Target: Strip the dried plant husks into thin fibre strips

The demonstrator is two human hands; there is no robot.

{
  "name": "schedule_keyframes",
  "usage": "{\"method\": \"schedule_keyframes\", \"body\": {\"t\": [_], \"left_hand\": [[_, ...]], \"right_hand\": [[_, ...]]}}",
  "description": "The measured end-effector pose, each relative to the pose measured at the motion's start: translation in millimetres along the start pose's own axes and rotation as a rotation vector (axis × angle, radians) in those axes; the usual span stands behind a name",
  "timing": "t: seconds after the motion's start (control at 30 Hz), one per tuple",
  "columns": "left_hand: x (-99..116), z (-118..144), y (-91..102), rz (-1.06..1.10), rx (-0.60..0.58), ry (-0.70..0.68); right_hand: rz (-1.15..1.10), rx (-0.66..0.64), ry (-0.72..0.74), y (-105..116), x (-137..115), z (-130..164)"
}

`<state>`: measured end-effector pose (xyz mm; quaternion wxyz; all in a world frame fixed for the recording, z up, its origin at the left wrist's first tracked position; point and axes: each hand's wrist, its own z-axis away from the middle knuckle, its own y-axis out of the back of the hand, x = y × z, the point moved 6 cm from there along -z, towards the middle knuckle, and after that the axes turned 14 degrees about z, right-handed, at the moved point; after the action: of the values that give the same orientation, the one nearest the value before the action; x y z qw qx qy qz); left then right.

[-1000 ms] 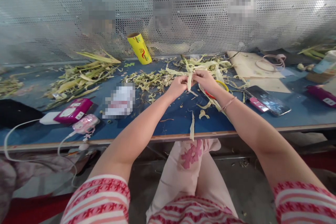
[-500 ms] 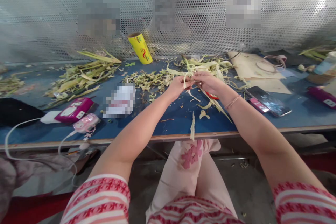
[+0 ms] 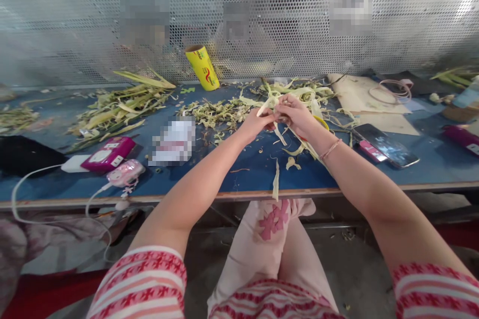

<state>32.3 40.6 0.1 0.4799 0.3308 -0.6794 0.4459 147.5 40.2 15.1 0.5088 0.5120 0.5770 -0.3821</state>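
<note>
My left hand and my right hand meet above the middle of the table, fingertips pinched together. Between them is a pale green, husk-like leaf strip, one end sticking out past the left fingers. Behind and under the hands lies a heap of similar pale green strips. A yellow-and-red curved rim shows partly beneath my right wrist; the rest of that object is hidden. Loose strips, one a narrow leaf piece over the table edge, lie nearer to me.
A yellow cardboard tube leans against the perforated metal panel. Leaf piles, a purple power block and a pink charger case with cables are at left. A phone and cardboard lie right.
Both hands stay together, with fingers shifted and wrists turned slightly. The leaf strip now slants out to the left instead of hanging down. The yellow part of the rim has come into view.
</note>
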Motion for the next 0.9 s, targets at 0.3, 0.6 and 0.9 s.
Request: {"method": "schedule_keyframes", "body": {"t": [0.3, 0.6, 0.9], "left_hand": [[-2, 1, -2.1, -0.007, -0.021, 0.051], [1, 0, -2.1, 0.063, -0.021, 0.017], [7, -2, 7.3, 0.139, 0.083, -0.014]], "right_hand": [[-0.015, 0.066, 0.011, 7, -4, 3], [0.143, 0.135, 0.017, 15, -10, -1], [0.237, -0.164, -0.112, 5, 1, 4]]}}
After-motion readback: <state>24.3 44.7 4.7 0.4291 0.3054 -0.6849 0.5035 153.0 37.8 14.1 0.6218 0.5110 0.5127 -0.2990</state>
